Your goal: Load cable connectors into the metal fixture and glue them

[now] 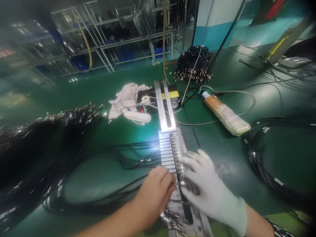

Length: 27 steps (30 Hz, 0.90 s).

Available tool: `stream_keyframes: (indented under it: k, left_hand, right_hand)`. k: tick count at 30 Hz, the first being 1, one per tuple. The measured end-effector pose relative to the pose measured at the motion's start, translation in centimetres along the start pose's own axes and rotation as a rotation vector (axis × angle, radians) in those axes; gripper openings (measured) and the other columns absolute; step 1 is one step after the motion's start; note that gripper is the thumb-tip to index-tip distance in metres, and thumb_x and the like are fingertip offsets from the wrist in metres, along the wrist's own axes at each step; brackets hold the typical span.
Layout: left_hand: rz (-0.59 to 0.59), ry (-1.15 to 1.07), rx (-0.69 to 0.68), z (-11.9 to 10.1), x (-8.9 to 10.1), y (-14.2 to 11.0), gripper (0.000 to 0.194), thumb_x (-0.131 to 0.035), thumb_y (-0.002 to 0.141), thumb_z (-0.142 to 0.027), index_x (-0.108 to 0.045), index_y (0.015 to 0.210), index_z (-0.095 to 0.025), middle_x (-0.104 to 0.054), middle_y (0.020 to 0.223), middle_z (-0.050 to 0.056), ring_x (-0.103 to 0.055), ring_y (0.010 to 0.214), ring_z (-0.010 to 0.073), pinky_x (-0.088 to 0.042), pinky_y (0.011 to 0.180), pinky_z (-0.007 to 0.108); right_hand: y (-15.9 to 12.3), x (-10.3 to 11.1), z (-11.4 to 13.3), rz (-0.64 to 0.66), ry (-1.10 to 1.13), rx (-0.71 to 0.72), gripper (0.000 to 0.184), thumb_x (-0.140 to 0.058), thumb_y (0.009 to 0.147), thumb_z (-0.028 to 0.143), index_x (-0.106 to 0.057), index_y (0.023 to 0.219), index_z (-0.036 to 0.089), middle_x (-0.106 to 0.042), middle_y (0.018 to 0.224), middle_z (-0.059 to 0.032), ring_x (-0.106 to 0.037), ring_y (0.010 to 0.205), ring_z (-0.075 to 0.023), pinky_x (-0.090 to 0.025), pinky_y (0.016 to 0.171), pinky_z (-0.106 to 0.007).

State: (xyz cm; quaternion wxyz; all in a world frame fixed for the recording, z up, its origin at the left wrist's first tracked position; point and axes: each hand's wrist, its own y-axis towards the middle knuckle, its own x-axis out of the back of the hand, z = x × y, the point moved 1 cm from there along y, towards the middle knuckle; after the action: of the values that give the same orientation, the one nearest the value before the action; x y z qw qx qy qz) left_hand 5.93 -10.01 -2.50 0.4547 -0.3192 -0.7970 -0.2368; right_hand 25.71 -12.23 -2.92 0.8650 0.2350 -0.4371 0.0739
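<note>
My bare left hand (pixel 155 191) is curled over the near end of a long metal fixture (pixel 170 151), pinching a thin black cable end (pixel 176 183) at its slots. My right hand (pixel 207 187), in a white glove, lies flat with fingers spread on the fixture's right edge, beside a row of small connector tips (pixel 174 148). Several black cables (pixel 138 154) run from the slots out to the left.
A large bundle of black cables (pixel 37 148) fills the left of the green bench. A coil of cable (pixel 271 158) lies right. Behind the fixture sit a black control box (pixel 170 97), a white cloth (pixel 125 95), a wrapped tool (pixel 227 115) and another cable bundle (pixel 195 62).
</note>
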Motion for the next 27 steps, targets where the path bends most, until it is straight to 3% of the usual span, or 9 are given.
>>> stream_keyframes:
  k: [4, 7, 10, 12, 15, 18, 21, 27]
  left_hand:
    - [0.017, 0.106, 0.053, 1.5, 1.5, -2.3, 0.024, -0.035, 0.103, -0.019, -0.058, 0.094, -0.018, -0.058, 0.089, 0.006, -0.050, 0.083, 0.0209, -0.045, 0.073, 0.032]
    - [-0.060, 0.129, 0.118, 3.3, 3.2, -5.6, 0.021, -0.038, 0.103, -0.020, -0.057, 0.093, -0.019, -0.056, 0.089, 0.005, -0.051, 0.082, 0.0197, -0.044, 0.073, 0.030]
    - [-0.135, 0.195, 0.145, 4.4, 3.6, -7.7, 0.014, -0.044, 0.101, -0.021, -0.058, 0.099, -0.020, -0.056, 0.094, 0.005, -0.051, 0.085, 0.0197, -0.043, 0.075, 0.030]
    - [-0.180, 0.239, 0.110, 4.3, 3.0, -7.5, 0.013, -0.045, 0.100, -0.020, -0.058, 0.105, -0.019, -0.058, 0.101, 0.006, -0.052, 0.092, 0.0211, -0.042, 0.081, 0.032]
    - [-0.213, 0.224, -0.039, 3.1, 1.7, -5.2, 0.019, -0.039, 0.102, -0.017, -0.056, 0.110, -0.018, -0.061, 0.101, 0.007, -0.053, 0.094, 0.0220, -0.043, 0.084, 0.034]
    - [-0.124, 0.123, -0.128, 2.2, 1.2, -3.1, 0.020, -0.037, 0.102, -0.013, -0.056, 0.107, -0.017, -0.063, 0.092, 0.006, -0.053, 0.082, 0.0188, -0.044, 0.073, 0.030]
    - [-0.123, 0.007, -0.128, 2.4, 1.7, -2.5, 0.019, -0.040, 0.101, -0.009, -0.058, 0.106, -0.015, -0.060, 0.086, 0.005, -0.054, 0.076, 0.0158, -0.045, 0.067, 0.025]
    - [-0.081, 0.029, -0.204, 2.9, 2.6, -2.1, 0.032, -0.033, 0.104, -0.014, -0.059, 0.123, -0.013, -0.064, 0.096, 0.010, -0.061, 0.083, 0.0163, -0.052, 0.074, 0.025]
  right_hand:
    - [0.0, -0.4, 0.2, -0.020, 0.042, -0.015, 0.010, -0.060, 0.080, 0.013, -0.061, 0.076, 0.022, -0.067, 0.121, -0.0054, -0.053, 0.124, -0.0339, -0.029, 0.109, -0.071]
    - [0.0, -0.3, 0.2, -0.012, 0.081, -0.027, 0.011, -0.060, 0.080, 0.012, -0.060, 0.075, 0.023, -0.067, 0.120, -0.0042, -0.053, 0.124, -0.0341, -0.029, 0.110, -0.072]
    - [0.0, -0.2, 0.1, 0.008, 0.107, -0.047, 0.012, -0.060, 0.078, 0.012, -0.060, 0.077, 0.024, -0.067, 0.120, -0.0032, -0.052, 0.127, -0.0341, -0.029, 0.112, -0.070]
    - [-0.1, -0.1, -0.3, -0.014, 0.137, -0.054, 0.017, -0.060, 0.079, 0.013, -0.062, 0.090, 0.025, -0.067, 0.120, -0.0048, -0.053, 0.126, -0.0334, -0.032, 0.112, -0.069]
    - [-0.5, 0.1, -1.2, -0.112, 0.204, -0.118, 0.025, -0.058, 0.086, 0.018, -0.059, 0.110, 0.026, -0.067, 0.121, -0.0079, -0.056, 0.123, -0.0311, -0.043, 0.107, -0.063]
    - [-0.9, 0.2, -2.4, -0.202, 0.271, -0.295, 0.023, -0.058, 0.091, 0.026, -0.058, 0.114, 0.028, -0.066, 0.121, -0.0078, -0.060, 0.117, -0.0289, -0.050, 0.102, -0.057]
    - [-1.0, 0.2, -2.9, -0.222, 0.338, -0.454, 0.026, -0.058, 0.091, 0.031, -0.058, 0.117, 0.028, -0.067, 0.119, -0.0073, -0.063, 0.113, -0.0286, -0.051, 0.100, -0.057]
    - [-0.6, -0.3, -2.9, -0.208, 0.358, -0.511, 0.026, -0.059, 0.090, 0.035, -0.059, 0.115, 0.029, -0.068, 0.116, -0.0061, -0.063, 0.111, -0.0303, -0.050, 0.098, -0.059]
